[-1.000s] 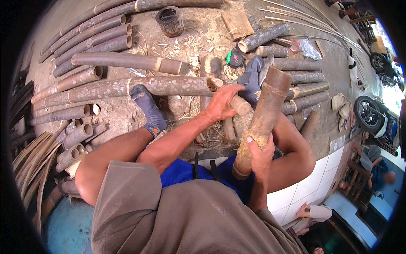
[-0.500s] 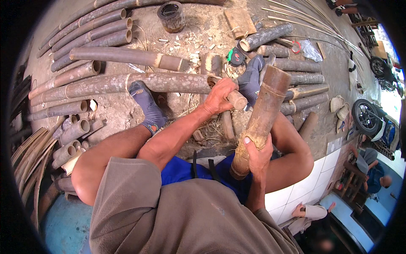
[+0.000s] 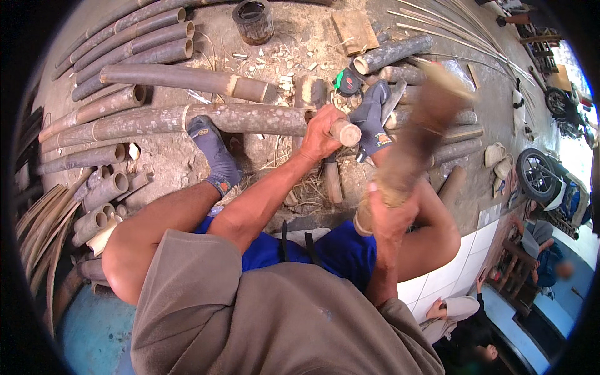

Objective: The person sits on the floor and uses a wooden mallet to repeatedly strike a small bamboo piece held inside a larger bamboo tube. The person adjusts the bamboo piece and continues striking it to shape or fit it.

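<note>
Faced a dusty floor (image 3: 164, 178) strewn with pale chips (image 3: 286, 83) and bamboo lengths (image 3: 94, 114), with white tiles (image 3: 459, 262) and a parked motorbike (image 3: 539, 177) off to the right. Had the left hand (image 3: 322, 133) closed round a short wooden peg (image 3: 345, 132) at the right end of a long bamboo pole (image 3: 262, 119), with any contact hidden, and the right hand (image 3: 394, 214) wrapped round the shaved lower part of a thick bamboo club (image 3: 422, 137), above the right leg (image 3: 436, 232). Pointed the peg's pale end down to the right, and slanted the blurred club's long axis from lower left to upper right.
</note>
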The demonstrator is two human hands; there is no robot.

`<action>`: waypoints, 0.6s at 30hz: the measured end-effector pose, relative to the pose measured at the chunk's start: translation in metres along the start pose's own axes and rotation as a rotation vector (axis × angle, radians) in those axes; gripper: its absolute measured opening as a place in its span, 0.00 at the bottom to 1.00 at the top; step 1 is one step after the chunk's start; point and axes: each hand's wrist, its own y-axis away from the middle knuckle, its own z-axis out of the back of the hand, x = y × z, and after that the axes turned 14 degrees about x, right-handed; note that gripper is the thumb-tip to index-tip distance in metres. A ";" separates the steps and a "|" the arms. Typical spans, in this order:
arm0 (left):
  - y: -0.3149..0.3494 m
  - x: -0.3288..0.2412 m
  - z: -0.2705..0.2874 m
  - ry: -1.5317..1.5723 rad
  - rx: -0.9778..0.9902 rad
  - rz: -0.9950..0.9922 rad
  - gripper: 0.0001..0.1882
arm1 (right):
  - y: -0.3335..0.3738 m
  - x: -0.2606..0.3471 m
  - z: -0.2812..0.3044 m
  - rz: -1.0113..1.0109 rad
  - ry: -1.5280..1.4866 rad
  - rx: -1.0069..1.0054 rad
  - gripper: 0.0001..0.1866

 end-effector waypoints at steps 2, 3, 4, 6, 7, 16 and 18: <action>-0.006 -0.003 0.000 0.040 -0.036 0.043 0.19 | 0.003 -0.028 0.000 -0.029 -0.155 -0.098 0.41; -0.007 -0.001 0.000 0.054 -0.060 0.070 0.19 | -0.009 -0.017 -0.005 0.032 -0.029 -0.038 0.39; -0.007 0.000 -0.002 0.072 -0.087 0.097 0.19 | -0.019 -0.006 -0.010 0.098 0.095 0.013 0.38; 0.003 -0.004 -0.004 0.095 -0.079 0.124 0.18 | -0.023 0.009 -0.016 -0.108 0.259 0.176 0.37; 0.005 -0.004 -0.003 0.109 -0.076 0.141 0.18 | -0.019 0.016 -0.005 -0.084 0.201 0.160 0.39; -0.010 0.007 -0.002 0.169 -0.142 0.218 0.16 | -0.051 0.029 0.007 0.083 0.169 0.062 0.37; -0.020 0.009 -0.004 0.262 -0.163 0.263 0.14 | -0.052 0.031 0.010 0.049 0.156 0.089 0.39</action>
